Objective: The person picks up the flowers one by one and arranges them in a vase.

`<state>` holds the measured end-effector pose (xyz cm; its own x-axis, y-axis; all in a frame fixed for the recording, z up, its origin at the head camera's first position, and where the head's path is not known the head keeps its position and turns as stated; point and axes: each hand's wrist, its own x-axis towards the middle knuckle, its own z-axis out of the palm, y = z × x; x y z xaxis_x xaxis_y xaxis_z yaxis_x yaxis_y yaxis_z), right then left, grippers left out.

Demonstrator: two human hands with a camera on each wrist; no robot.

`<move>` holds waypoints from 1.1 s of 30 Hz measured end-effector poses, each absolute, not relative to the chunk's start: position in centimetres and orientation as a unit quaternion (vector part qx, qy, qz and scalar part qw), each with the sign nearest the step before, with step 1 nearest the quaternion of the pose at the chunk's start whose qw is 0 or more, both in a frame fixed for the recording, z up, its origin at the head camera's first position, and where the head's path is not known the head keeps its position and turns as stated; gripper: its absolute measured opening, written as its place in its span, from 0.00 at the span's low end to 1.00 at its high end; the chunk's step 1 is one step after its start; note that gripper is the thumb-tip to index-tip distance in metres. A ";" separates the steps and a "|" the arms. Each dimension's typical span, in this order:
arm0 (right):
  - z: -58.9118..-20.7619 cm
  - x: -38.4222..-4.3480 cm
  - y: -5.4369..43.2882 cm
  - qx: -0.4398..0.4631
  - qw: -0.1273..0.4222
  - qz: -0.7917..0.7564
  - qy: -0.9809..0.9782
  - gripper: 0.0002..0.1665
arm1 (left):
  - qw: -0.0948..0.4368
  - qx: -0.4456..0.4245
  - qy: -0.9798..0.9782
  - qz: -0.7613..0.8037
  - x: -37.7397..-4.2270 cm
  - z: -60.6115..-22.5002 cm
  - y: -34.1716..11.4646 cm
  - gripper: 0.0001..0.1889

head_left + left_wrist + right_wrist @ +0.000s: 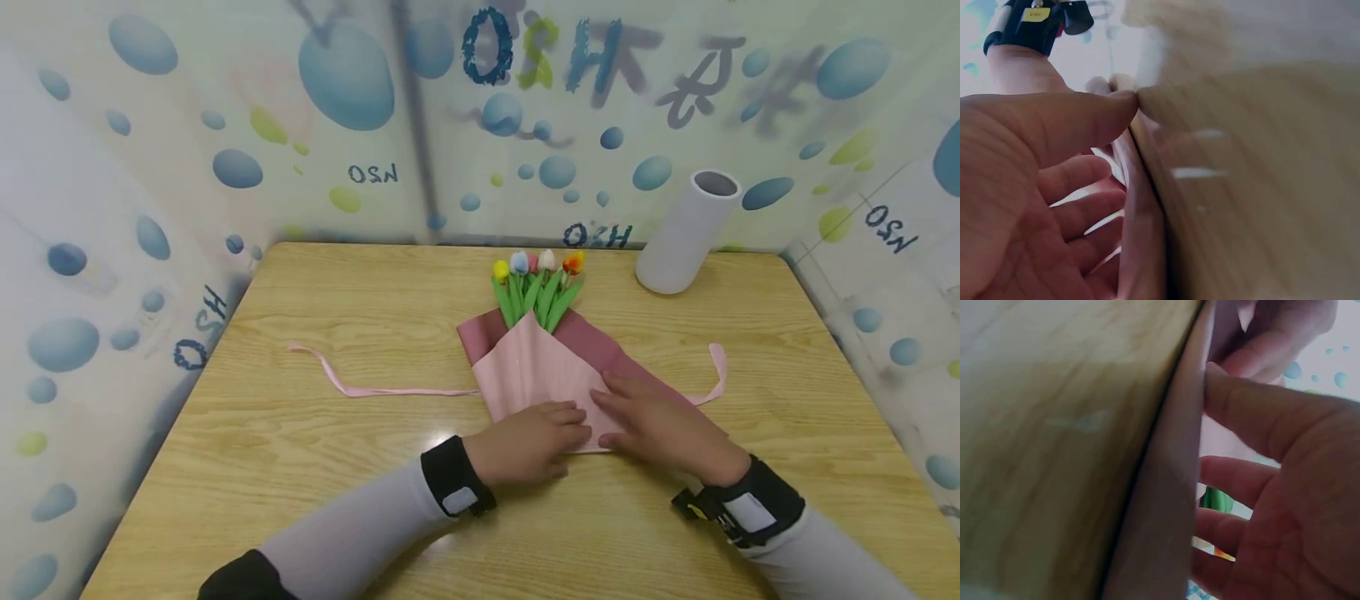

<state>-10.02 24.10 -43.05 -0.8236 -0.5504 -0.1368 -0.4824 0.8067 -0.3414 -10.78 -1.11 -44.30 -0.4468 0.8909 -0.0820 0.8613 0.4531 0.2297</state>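
Note:
A small bouquet of artificial tulips point(530, 292), with yellow, blue, pink, white and orange heads, lies in wrapping paper on the table. The light pink sheet point(525, 367) is folded over the stems, with a dusky rose layer point(592, 340) behind it. My left hand point(528, 442) rests on the lower part of the pink sheet, its thumb close to the paper's near edge in the left wrist view. On the right side of the sheet lies my right hand point(667, 423), fingers spread and touching the paper. The stem ends are hidden under the paper.
A pink ribbon point(405, 392) runs out from beneath the wrapping to the left, and its other end curls up on the right. Toward the back right of the wooden table point(360, 308) stands a white cylindrical vase point(678, 242). Patterned curtains surround the table.

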 end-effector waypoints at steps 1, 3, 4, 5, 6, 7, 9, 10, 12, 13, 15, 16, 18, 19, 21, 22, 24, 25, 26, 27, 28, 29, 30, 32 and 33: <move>-43.1 -9.9 24.1 -0.273 0.117 -0.146 0.944 0.39 | 0.084 0.521 0.847 0.069 -10.8 -44.3 -1.3 0.28; -43.2 -9.9 24.0 -0.269 0.121 -0.146 0.944 0.39 | 0.072 0.521 0.848 0.066 -10.9 -44.1 -1.9 0.25; -43.2 -9.9 24.0 -0.266 0.124 -0.147 0.945 0.39 | 0.068 0.522 0.848 0.065 -11.0 -44.1 -2.2 0.24; -43.3 -9.8 24.0 -0.264 0.126 -0.148 0.945 0.40 | 0.067 0.520 0.849 0.067 -11.0 -44.0 -2.6 0.23; -43.3 -9.8 24.0 -0.262 0.128 -0.150 0.945 0.40 | 0.067 0.519 0.850 0.066 -11.0 -44.0 -2.9 0.22; -43.4 -9.8 24.0 -0.259 0.129 -0.150 0.945 0.40 | 0.065 0.518 0.850 0.065 -11.1 -43.9 -3.3 0.22; -43.4 -9.8 24.0 -0.258 0.128 -0.150 0.946 0.40 | 0.057 0.516 0.853 0.054 -11.1 -43.9 -3.9 0.21; -43.4 -9.8 24.0 -0.257 0.128 -0.152 0.946 0.40 | 0.055 0.514 0.855 0.048 -11.0 -43.8 -4.2 0.21; -43.4 -9.7 24.0 -0.256 0.128 -0.156 0.946 0.40 | 0.047 0.510 0.859 0.030 -11.0 -43.5 -4.7 0.23; -43.4 -9.7 24.0 -0.254 0.128 -0.156 0.946 0.40 | 0.041 0.508 0.860 0.020 -10.9 -43.5 -5.0 0.24; -43.3 -9.7 24.0 -0.250 0.132 -0.160 0.946 0.40 | 0.034 0.503 0.863 -0.001 -10.8 -43.3 -5.4 0.26; -43.3 -9.7 24.0 -0.248 0.135 -0.160 0.946 0.40 | 0.029 0.501 0.865 -0.010 -10.7 -43.3 -5.5 0.27; -43.3 -9.7 24.0 -0.245 0.139 -0.160 0.946 0.40 | 0.018 0.502 0.864 -0.029 -10.6 -43.4 -5.8 0.28; -43.3 -9.7 24.0 -0.244 0.140 -0.159 0.946 0.40 | 0.014 0.502 0.864 -0.040 -10.5 -43.4 -5.9 0.27; -43.3 -9.7 24.0 -0.244 0.142 -0.159 0.946 0.40 | 0.006 0.500 0.864 -0.057 -10.4 -43.5 -6.2 0.26; -43.2 -9.7 23.9 -0.244 0.142 -0.160 0.946 0.40 | 0.005 0.498 0.865 -0.063 -10.3 -43.6 -6.4 0.26; -43.2 -9.6 23.9 -0.245 0.142 -0.161 0.946 0.40 | 0.006 0.496 0.866 -0.068 -10.3 -43.7 -6.7 0.27; -43.2 -9.6 23.9 -0.245 0.142 -0.161 0.946 0.40 | 0.007 0.495 0.866 -0.067 -10.3 -43.7 -6.8 0.27; -43.2 -9.6 23.9 -0.245 0.141 -0.162 0.945 0.40 | 0.010 0.494 0.867 -0.063 -10.4 -43.8 -6.9 0.28; -43.2 -9.6 23.9 -0.245 0.140 -0.163 0.945 0.40 | 0.014 0.492 0.869 -0.056 -10.3 -43.7 -6.9 0.28; -43.2 -9.6 23.9 -0.245 0.139 -0.164 0.945 0.40 | 0.020 0.492 0.869 -0.050 -10.3 -43.7 -6.9 0.29; -43.2 -9.6 23.9 -0.245 0.138 -0.165 0.945 0.40 | 0.024 0.492 0.869 -0.042 -10.3 -43.6 -6.9 0.30; -43.2 -9.6 23.9 -0.245 0.137 -0.166 0.945 0.40 | 0.028 0.492 0.869 -0.037 -10.3 -43.5 -6.8 0.30; -43.3 -9.6 24.0 -0.246 0.134 -0.168 0.945 0.40 | 0.030 0.496 0.867 -0.038 -10.3 -43.5 -6.6 0.30; -43.3 -9.6 24.0 -0.246 0.133 -0.169 0.945 0.40 | 0.030 0.497 0.866 -0.043 -10.3 -43.5 -6.4 0.30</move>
<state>-9.64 23.96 -43.30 -0.8432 -0.5106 -0.1680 -0.4211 0.8217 -0.3841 -10.25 -6.44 -43.47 -0.5038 0.8587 -0.0942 0.8638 0.5018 -0.0454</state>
